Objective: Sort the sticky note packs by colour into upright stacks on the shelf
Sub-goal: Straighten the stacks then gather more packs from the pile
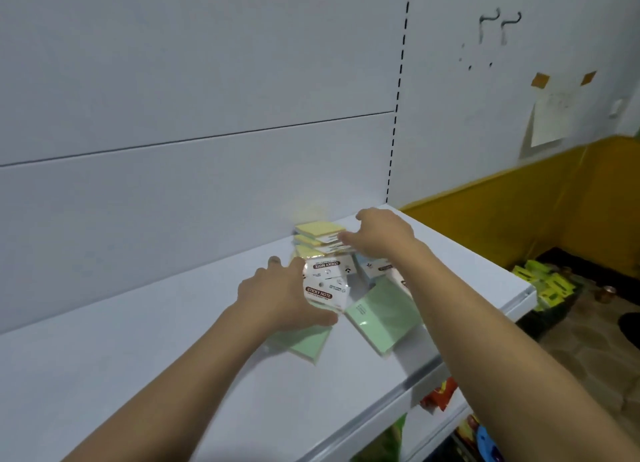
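Sticky note packs lie in a loose pile on the white shelf. Yellow packs are stacked flat against the back panel. My right hand rests on the front of that yellow stack, fingers on its white labels. My left hand grips a bunch of green packs with "STICKY NOTE" labels, thumb over the front. Another green pack lies tilted to the right of it. A pale blue pack sits behind that, partly hidden by my right forearm.
The shelf's front edge runs diagonally to the right. Below it are coloured goods on a lower shelf. A yellow wall and bright green packets on the floor lie to the right. Paper is taped to the wall.
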{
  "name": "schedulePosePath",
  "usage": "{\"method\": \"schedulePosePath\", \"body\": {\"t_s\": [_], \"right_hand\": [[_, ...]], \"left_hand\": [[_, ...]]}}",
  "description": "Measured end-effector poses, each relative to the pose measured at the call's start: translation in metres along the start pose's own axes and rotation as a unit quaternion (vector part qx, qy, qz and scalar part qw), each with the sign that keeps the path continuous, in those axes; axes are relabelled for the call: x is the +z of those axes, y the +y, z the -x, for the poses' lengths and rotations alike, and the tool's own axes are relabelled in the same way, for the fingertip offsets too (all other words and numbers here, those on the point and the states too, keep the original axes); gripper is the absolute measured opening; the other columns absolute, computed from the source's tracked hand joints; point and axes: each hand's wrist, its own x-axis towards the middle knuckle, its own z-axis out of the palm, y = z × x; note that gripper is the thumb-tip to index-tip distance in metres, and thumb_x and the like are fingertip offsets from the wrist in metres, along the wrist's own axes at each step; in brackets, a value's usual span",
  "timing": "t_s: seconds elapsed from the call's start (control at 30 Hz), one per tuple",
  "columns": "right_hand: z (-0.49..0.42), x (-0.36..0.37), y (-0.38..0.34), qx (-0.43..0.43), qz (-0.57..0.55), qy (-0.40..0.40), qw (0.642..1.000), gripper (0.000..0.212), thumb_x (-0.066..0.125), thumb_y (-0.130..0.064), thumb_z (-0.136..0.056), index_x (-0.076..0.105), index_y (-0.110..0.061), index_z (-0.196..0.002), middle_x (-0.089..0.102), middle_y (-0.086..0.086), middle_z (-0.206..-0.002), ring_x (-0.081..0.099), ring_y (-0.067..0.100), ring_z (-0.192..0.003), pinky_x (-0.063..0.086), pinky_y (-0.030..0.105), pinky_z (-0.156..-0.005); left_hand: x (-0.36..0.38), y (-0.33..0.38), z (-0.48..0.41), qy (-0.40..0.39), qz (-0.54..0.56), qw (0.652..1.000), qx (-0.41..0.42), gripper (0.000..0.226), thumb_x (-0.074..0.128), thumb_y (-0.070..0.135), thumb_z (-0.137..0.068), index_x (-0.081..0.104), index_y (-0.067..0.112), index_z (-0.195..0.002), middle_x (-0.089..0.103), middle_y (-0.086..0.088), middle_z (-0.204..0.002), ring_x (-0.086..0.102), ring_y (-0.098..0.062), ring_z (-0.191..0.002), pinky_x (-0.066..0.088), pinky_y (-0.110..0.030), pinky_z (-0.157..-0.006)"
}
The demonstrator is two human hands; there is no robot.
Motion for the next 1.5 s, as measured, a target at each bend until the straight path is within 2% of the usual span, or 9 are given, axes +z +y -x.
{"method": "schedulePosePath", "body": {"t_s": [0.27,0.57,0.77,0.9,1.07,1.17,1.33,1.43,1.5], "right_hand": [[-0.035,0.017,-0.022,-0.028,-0.001,-0.019,0.999,0.055,0.051,-0.055,-0.087,0.051,-0.020,-0.130,0.054,0.002,-0.133,0.048,0.026,-0.124,0.039,0.040,-0.094],[-0.054,0.033,-0.052,-0.029,0.062,-0.056,0.996,0.074,0.043,-0.075,-0.080,0.049,-0.022,-0.133,0.053,0.000,-0.134,0.043,0.027,-0.127,0.031,0.043,-0.098],[-0.053,0.041,-0.059,-0.035,0.068,-0.048,0.996,0.048,0.055,-0.065,-0.079,0.053,-0.019,-0.092,0.060,0.002,-0.102,0.052,0.028,-0.109,0.038,0.038,-0.088],[-0.049,0.042,-0.064,-0.069,0.055,-0.007,0.996,0.035,0.061,-0.051,-0.080,0.052,-0.017,-0.079,0.059,0.002,-0.088,0.056,0.027,-0.095,0.040,0.031,-0.073],[-0.037,0.035,-0.064,-0.141,0.087,0.029,0.986,0.019,0.057,-0.028,-0.081,0.068,-0.014,-0.088,0.066,0.003,-0.085,0.062,0.024,-0.081,0.038,0.026,-0.058],[-0.029,0.028,-0.061,-0.201,0.108,0.047,0.972,0.019,0.051,-0.026,-0.085,0.066,-0.013,-0.087,0.065,0.004,-0.084,0.061,0.027,-0.080,0.040,0.028,-0.060],[-0.010,0.011,-0.053,-0.268,-0.025,0.099,0.958,0.016,0.048,-0.014,-0.087,0.064,-0.014,-0.090,0.064,0.001,-0.084,0.054,0.023,-0.080,0.038,0.031,-0.065],[0.008,-0.005,-0.052,-0.285,-0.135,0.073,0.946,0.020,0.057,-0.005,-0.084,0.068,-0.021,-0.089,0.062,-0.007,-0.079,0.055,0.015,-0.075,0.039,0.021,-0.065],[0.020,-0.011,-0.054,-0.282,-0.214,0.062,0.933,0.026,0.062,-0.001,-0.081,0.069,-0.026,-0.081,0.066,-0.010,-0.082,0.058,0.005,-0.077,0.040,0.008,-0.065]], "left_hand": [[0.008,-0.019,0.008,-0.009,0.044,0.999,-0.020,0.088,0.063,0.072,-0.065,0.033,0.031,-0.137,0.045,0.000,-0.127,0.051,-0.022,-0.116,0.042,-0.036,-0.088],[-0.012,-0.046,-0.004,0.064,0.081,0.995,0.001,0.077,0.062,0.064,-0.074,0.038,0.030,-0.139,0.044,0.003,-0.137,0.046,-0.017,-0.124,0.042,-0.037,-0.096],[-0.025,-0.061,-0.007,0.110,0.072,0.991,0.017,0.065,0.061,0.057,-0.079,0.042,0.031,-0.136,0.047,0.005,-0.132,0.046,-0.015,-0.121,0.042,-0.033,-0.092],[-0.029,-0.072,-0.006,0.124,0.059,0.991,0.009,0.060,0.058,0.055,-0.082,0.043,0.030,-0.134,0.049,0.006,-0.129,0.047,-0.016,-0.119,0.041,-0.032,-0.088],[-0.027,-0.074,-0.004,0.107,0.122,0.987,0.013,0.055,0.060,0.054,-0.081,0.049,0.029,-0.129,0.051,0.007,-0.124,0.050,-0.014,-0.115,0.043,-0.035,-0.097],[-0.030,-0.074,-0.004,0.113,0.140,0.983,0.018,0.051,0.059,0.053,-0.083,0.051,0.030,-0.127,0.052,0.007,-0.123,0.051,-0.012,-0.113,0.044,-0.034,-0.096],[-0.042,-0.073,-0.001,0.127,0.303,0.944,0.007,0.046,0.063,0.050,-0.083,0.057,0.024,-0.121,0.059,0.006,-0.116,0.058,-0.013,-0.101,0.049,-0.032,-0.090],[-0.051,-0.073,-0.002,0.159,0.394,0.905,-0.031,0.049,0.063,0.048,-0.083,0.055,0.021,-0.123,0.056,0.002,-0.119,0.058,-0.016,-0.105,0.051,-0.038,-0.092],[-0.053,-0.073,-0.001,0.104,0.460,0.880,-0.052,0.050,0.063,0.050,-0.083,0.055,0.021,-0.123,0.056,0.001,-0.120,0.057,-0.018,-0.108,0.053,-0.038,-0.089]]}}
